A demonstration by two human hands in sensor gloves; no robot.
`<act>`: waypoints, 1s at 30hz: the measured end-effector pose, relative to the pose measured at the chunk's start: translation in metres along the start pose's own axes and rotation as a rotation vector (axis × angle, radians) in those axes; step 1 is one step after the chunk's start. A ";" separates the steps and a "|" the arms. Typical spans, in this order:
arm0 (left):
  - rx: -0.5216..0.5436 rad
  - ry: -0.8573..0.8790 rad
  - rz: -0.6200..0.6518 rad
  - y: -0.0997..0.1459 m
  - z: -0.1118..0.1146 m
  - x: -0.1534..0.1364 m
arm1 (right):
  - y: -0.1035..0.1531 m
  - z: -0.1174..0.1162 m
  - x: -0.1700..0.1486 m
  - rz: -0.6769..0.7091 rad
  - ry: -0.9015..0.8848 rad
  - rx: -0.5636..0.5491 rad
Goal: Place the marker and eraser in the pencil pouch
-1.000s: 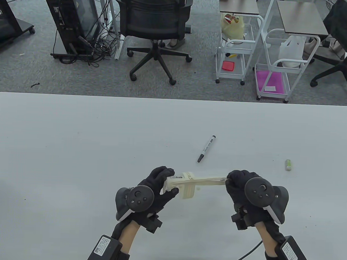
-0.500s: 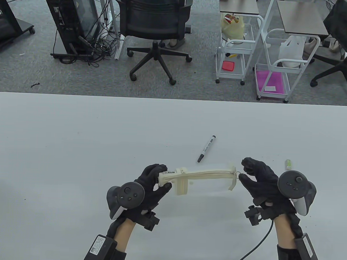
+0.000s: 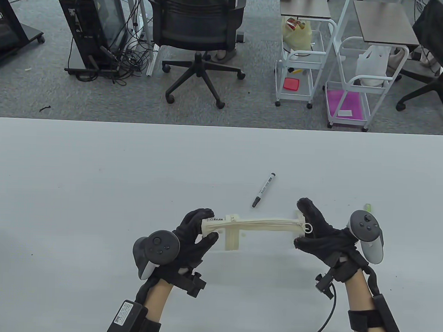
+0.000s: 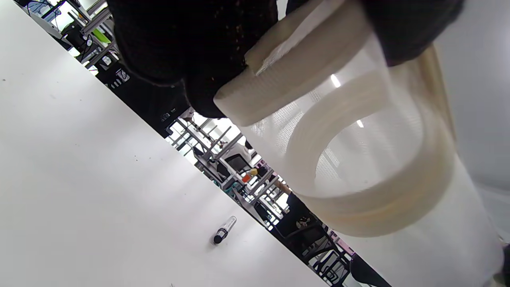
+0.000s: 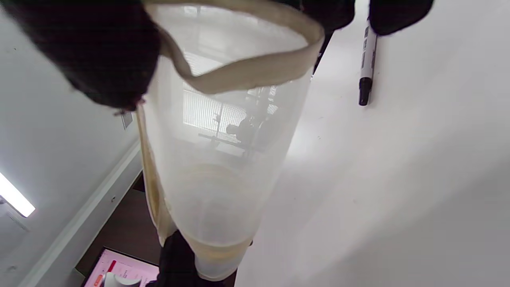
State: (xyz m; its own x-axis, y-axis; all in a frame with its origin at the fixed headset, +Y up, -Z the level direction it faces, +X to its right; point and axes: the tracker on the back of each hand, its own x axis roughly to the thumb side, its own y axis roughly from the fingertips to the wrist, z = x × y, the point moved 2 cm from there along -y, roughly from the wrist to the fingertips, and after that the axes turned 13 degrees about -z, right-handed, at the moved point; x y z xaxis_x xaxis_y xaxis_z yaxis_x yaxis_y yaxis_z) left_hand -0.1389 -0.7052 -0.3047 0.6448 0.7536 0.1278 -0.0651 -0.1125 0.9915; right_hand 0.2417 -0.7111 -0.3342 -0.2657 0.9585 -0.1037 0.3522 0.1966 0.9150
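A cream mesh pencil pouch (image 3: 257,225) is held above the table between both hands. My left hand (image 3: 199,228) grips its left end. My right hand (image 3: 308,227) grips its right end, by the zipper ring. The pouch also shows in the left wrist view (image 4: 378,159) and in the right wrist view (image 5: 223,159), translucent and with nothing visible inside. A black and white marker (image 3: 264,189) lies on the table just beyond the pouch; it also shows in the right wrist view (image 5: 365,59) and in the left wrist view (image 4: 224,230). A small green and white eraser (image 3: 367,206) lies to the right, partly hidden by my right tracker.
The white table (image 3: 97,190) spreads around the hands. Beyond its far edge stand an office chair (image 3: 197,38), a computer tower (image 3: 92,30) and two white carts (image 3: 301,67).
My right hand pulled the zipper to the right along the pouch, then let the pull go and took hold of the pouch's right end. My left hand shifted slightly left with the pouch.
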 end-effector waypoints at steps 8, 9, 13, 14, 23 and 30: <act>-0.025 0.083 -0.010 -0.002 -0.002 -0.007 | 0.002 -0.004 0.007 0.041 -0.076 -0.090; -0.040 0.092 -0.003 -0.002 -0.001 -0.006 | 0.002 -0.002 0.008 0.037 -0.087 -0.087; -0.058 0.092 0.018 -0.001 0.000 -0.003 | 0.007 0.015 0.005 0.034 -0.127 -0.128; -0.055 0.077 0.020 -0.001 0.000 -0.003 | 0.009 0.022 0.003 0.039 -0.155 -0.140; -0.107 -0.364 -0.068 -0.050 0.032 0.005 | 0.025 0.057 0.003 0.083 -0.270 -0.175; -0.163 -0.615 -0.176 -0.116 0.085 0.036 | 0.037 0.075 0.001 0.108 -0.313 -0.185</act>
State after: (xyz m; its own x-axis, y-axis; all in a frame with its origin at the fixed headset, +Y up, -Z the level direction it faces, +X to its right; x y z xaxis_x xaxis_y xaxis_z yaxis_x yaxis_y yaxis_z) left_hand -0.0433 -0.7200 -0.4175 0.9708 0.2384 -0.0257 -0.0019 0.1148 0.9934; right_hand 0.3218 -0.6875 -0.3297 0.0615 0.9939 -0.0912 0.1878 0.0783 0.9791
